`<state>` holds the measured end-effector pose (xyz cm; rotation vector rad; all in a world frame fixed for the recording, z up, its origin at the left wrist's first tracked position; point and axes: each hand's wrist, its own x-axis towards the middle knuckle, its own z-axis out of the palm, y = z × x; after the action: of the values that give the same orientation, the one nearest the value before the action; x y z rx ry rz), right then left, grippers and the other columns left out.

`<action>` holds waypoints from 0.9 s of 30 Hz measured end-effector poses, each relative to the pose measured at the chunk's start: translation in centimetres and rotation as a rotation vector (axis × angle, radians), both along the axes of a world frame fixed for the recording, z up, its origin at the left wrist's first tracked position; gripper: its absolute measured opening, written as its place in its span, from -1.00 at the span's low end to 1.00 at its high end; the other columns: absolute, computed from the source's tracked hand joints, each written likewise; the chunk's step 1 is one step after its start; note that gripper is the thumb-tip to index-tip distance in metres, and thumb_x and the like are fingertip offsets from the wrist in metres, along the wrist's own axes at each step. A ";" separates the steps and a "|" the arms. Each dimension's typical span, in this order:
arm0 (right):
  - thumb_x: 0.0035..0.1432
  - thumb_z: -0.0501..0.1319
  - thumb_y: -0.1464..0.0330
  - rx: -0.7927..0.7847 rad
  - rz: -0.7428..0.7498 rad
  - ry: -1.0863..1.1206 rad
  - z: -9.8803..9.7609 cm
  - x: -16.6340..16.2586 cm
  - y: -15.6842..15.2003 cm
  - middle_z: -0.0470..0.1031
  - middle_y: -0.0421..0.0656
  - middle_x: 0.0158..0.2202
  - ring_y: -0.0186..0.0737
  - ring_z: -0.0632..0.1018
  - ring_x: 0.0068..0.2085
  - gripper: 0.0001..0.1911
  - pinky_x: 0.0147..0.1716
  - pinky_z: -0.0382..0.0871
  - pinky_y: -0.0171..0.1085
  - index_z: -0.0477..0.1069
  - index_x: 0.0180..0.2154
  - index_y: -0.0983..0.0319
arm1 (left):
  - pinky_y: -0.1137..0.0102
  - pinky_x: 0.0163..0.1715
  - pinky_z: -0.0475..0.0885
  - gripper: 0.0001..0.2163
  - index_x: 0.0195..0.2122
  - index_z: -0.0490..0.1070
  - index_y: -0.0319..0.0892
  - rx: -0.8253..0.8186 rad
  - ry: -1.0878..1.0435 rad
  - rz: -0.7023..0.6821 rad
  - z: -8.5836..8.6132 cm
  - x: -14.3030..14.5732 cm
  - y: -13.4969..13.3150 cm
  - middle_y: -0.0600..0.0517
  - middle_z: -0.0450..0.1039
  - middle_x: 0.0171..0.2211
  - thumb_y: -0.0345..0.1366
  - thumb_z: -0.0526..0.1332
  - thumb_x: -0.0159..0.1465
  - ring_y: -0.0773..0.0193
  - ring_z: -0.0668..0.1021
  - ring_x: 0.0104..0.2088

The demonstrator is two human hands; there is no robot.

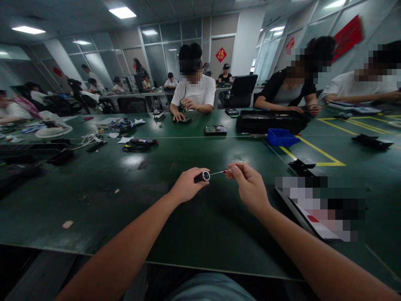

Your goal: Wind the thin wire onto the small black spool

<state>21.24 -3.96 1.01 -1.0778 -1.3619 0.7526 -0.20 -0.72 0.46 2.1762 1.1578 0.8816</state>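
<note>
My left hand (187, 184) is closed around a small black cylinder with a shiny round end (202, 176), held just above the green table (134, 200). My right hand (249, 185) pinches a thin screwdriver (220, 172) with a reddish handle. Its metal shaft points left, and the tip sits at the cylinder's end. Both hands hover over the middle of the table, close together.
A blurred flat object (319, 209) lies at my right. A blue bin (282, 137), a long black tray (271, 121), a circuit board (215, 130) and cables (138, 145) lie farther back. Several people sit across the table. Yellow tape lines (316, 152) mark the right side.
</note>
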 end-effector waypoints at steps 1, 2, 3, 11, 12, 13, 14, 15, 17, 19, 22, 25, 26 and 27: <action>0.28 0.19 0.05 -0.011 0.002 0.057 -0.1 0.0 0.2 0.55 -0.12 -0.33 -0.14 0.57 -0.29 -0.67 -0.20 0.48 -0.12 0.48 -0.19 0.17 | 0.21 0.12 0.37 -0.65 0.08 0.50 -0.12 0.006 -0.006 -0.016 0.0 0.1 0.0 -0.03 0.54 0.01 -0.36 0.35 0.26 0.13 0.54 0.03; 0.28 0.19 0.02 -0.027 0.002 0.117 -0.2 0.0 0.4 0.55 -0.13 -0.33 -0.15 0.57 -0.30 -0.65 -0.20 0.49 -0.11 0.48 -0.20 0.17 | 0.21 0.14 0.37 -0.64 0.09 0.50 -0.10 0.016 -0.011 -0.040 0.0 0.1 0.0 -0.03 0.53 0.02 -0.36 0.34 0.26 0.13 0.54 0.04; 0.27 0.19 0.00 -0.047 0.003 0.181 -0.3 0.0 0.6 0.54 -0.13 -0.33 -0.15 0.57 -0.31 -0.63 -0.21 0.51 -0.11 0.48 -0.21 0.17 | 0.20 0.15 0.36 -0.64 0.11 0.49 -0.09 0.030 -0.011 -0.070 0.0 0.2 0.0 -0.03 0.53 0.04 -0.36 0.34 0.27 0.13 0.53 0.05; 0.18 0.26 0.00 -0.189 -0.056 0.400 -1.2 0.1 1.6 0.44 -0.20 -0.44 -0.22 0.49 -0.43 -0.65 -0.31 0.53 -0.14 0.43 -0.33 0.16 | 0.12 0.12 0.35 -0.61 0.13 0.48 -0.05 0.032 0.166 -0.072 -0.1 0.1 0.3 -0.03 0.52 0.02 -0.35 0.34 0.27 0.08 0.50 0.05; 0.19 0.25 0.01 -0.168 -0.083 0.368 -1.3 0.1 1.6 0.46 -0.19 -0.42 -0.21 0.50 -0.41 -0.66 -0.31 0.52 -0.15 0.44 -0.31 0.16 | 0.12 0.13 0.35 -0.61 0.13 0.48 -0.05 0.029 0.173 -0.067 -0.2 0.0 0.4 -0.03 0.52 0.02 -0.34 0.34 0.27 0.08 0.49 0.05; 0.21 0.24 0.01 -0.146 -0.103 0.335 -1.3 0.1 1.6 0.47 -0.18 -0.40 -0.21 0.51 -0.39 -0.66 -0.30 0.51 -0.15 0.44 -0.29 0.16 | 0.12 0.13 0.34 -0.61 0.13 0.48 -0.05 0.030 0.177 -0.062 -0.2 0.0 0.4 -0.03 0.52 0.03 -0.33 0.34 0.27 0.07 0.49 0.05; 0.24 0.22 0.02 -0.127 -0.112 0.299 -1.3 0.2 1.5 0.48 -0.18 -0.39 -0.21 0.52 -0.37 -0.66 -0.28 0.50 -0.16 0.44 -0.28 0.16 | 0.12 0.13 0.34 -0.62 0.14 0.48 -0.05 0.032 0.181 -0.058 -0.3 -0.1 0.4 -0.04 0.51 0.02 -0.32 0.34 0.27 0.06 0.49 0.05; 0.26 0.20 0.02 -0.108 -0.114 0.262 -1.2 0.3 1.5 0.49 -0.17 -0.38 -0.20 0.52 -0.36 -0.66 -0.27 0.49 -0.16 0.43 -0.26 0.16 | 0.11 0.13 0.34 -0.62 0.14 0.48 -0.06 0.033 0.184 -0.056 -0.3 -0.1 0.4 -0.04 0.52 0.02 -0.32 0.33 0.28 0.05 0.49 0.05; 0.29 0.17 0.03 -0.073 -0.102 0.173 -1.0 0.3 1.3 0.51 -0.16 -0.37 -0.20 0.54 -0.35 -0.66 -0.25 0.48 -0.15 0.43 -0.24 0.17 | 0.12 0.12 0.34 -0.61 0.15 0.47 -0.06 0.033 0.190 -0.055 -0.3 -0.1 0.4 -0.05 0.52 0.01 -0.30 0.33 0.28 0.05 0.49 0.05; 0.32 0.14 0.04 -0.041 -0.092 0.067 -0.8 0.3 1.0 0.52 -0.15 -0.36 -0.18 0.55 -0.33 -0.66 -0.24 0.48 -0.14 0.43 -0.22 0.18 | 0.13 0.10 0.35 -0.60 0.16 0.46 -0.07 0.024 0.198 -0.052 -0.1 0.0 0.3 -0.04 0.52 0.00 -0.30 0.33 0.28 0.06 0.49 0.04; 0.35 0.10 0.08 0.009 -0.108 -0.079 -0.6 0.1 0.6 0.54 -0.13 -0.35 -0.16 0.57 -0.32 -0.67 -0.25 0.47 -0.13 0.42 -0.20 0.19 | 0.16 0.09 0.35 -0.58 0.19 0.44 -0.08 0.010 0.221 -0.049 0.1 0.1 0.2 -0.03 0.53 -0.02 -0.30 0.32 0.29 0.09 0.50 0.01; 0.38 0.06 0.10 0.044 -0.116 -0.179 -0.5 0.0 0.3 0.56 -0.11 -0.33 -0.14 0.59 -0.30 -0.69 -0.23 0.46 -0.12 0.40 -0.18 0.18 | 0.19 0.08 0.37 -0.56 0.22 0.43 -0.06 0.013 0.240 -0.049 -0.1 0.1 0.2 -0.02 0.52 -0.03 -0.29 0.32 0.29 0.12 0.51 -0.01; 0.39 0.05 0.11 0.050 -0.106 -0.209 -0.5 0.0 0.2 0.57 -0.11 -0.32 -0.13 0.60 -0.29 -0.70 -0.23 0.46 -0.12 0.40 -0.18 0.18 | 0.19 0.07 0.37 -0.55 0.22 0.42 -0.06 0.018 0.246 -0.048 -0.2 0.1 0.2 -0.03 0.52 -0.02 -0.28 0.32 0.29 0.12 0.51 -0.01; 0.39 0.05 0.12 0.055 -0.094 -0.238 -0.5 0.0 0.2 0.57 -0.11 -0.31 -0.12 0.61 -0.28 -0.71 -0.23 0.45 -0.13 0.39 -0.17 0.17 | 0.19 0.08 0.37 -0.55 0.22 0.42 -0.05 0.024 0.254 -0.050 -0.4 0.0 0.3 -0.03 0.51 -0.02 -0.27 0.32 0.30 0.12 0.51 0.00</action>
<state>21.29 -3.81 0.55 -1.2076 -1.5120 0.5274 -0.16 -0.42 0.10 2.3774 1.2086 0.6135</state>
